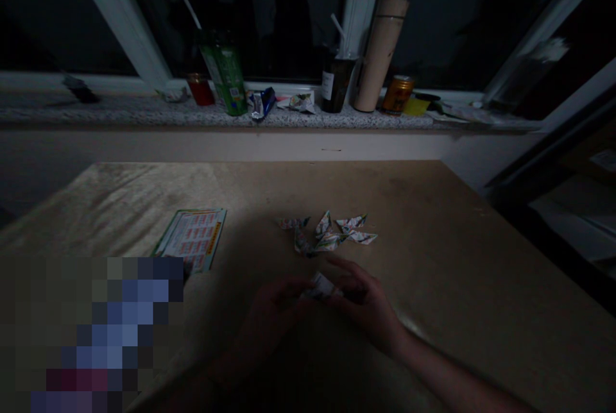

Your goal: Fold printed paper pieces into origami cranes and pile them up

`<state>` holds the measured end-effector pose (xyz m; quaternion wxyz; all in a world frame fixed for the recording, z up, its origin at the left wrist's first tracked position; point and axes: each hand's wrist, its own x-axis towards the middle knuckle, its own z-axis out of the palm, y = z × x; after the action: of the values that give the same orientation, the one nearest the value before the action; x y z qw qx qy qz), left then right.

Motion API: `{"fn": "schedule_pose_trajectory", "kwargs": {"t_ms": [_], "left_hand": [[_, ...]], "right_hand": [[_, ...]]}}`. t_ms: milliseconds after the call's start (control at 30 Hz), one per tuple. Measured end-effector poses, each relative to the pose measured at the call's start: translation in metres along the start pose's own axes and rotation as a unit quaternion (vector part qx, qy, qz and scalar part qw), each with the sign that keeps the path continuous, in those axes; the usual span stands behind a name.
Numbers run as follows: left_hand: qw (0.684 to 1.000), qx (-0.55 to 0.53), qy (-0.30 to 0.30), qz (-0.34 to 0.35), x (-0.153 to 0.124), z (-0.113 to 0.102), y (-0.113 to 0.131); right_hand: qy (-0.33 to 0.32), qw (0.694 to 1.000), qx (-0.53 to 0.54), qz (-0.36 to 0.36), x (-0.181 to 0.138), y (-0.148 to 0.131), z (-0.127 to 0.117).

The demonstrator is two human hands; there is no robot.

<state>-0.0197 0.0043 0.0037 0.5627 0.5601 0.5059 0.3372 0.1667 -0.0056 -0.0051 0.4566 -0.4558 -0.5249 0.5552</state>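
A small folded piece of paper (321, 286), pale on its upper face, is held between my two hands just above the table. My left hand (276, 307) grips its left side, mostly in shadow. At the paper's right edge my right hand (368, 301) pinches it with thumb and fingers, the index finger stretched forward. Just beyond my hands lie several folded paper pieces (330, 241) with a colourful print, pointed at the ends and grouped close together.
A printed calendar card (199, 236) lies left on the brown table (409, 195). Along the granite windowsill (289, 119) stand a green cup (228, 76), a dark cup with a straw (337, 83), a tall beige thermos (382, 54) and an orange can (398, 95). A pixelated patch covers the lower left.
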Motion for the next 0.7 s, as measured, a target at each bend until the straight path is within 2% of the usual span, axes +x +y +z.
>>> {"fn": "schedule_pose_trajectory", "kwargs": {"t_ms": [333,467,700], "left_hand": [[0.997,-0.063,-0.033,-0.009,0.001,0.001,0.008],[0.999,-0.028,-0.037,-0.011,0.002,0.002,0.01],[0.994,0.096,-0.038,0.022,0.001,0.004,0.009]], "right_hand": [[-0.028,0.998,-0.048,-0.025,0.0,-0.006,0.0],[-0.012,0.998,-0.059,-0.024,0.0,-0.003,0.0],[0.015,0.999,-0.044,-0.005,-0.001,-0.004,0.002]]}}
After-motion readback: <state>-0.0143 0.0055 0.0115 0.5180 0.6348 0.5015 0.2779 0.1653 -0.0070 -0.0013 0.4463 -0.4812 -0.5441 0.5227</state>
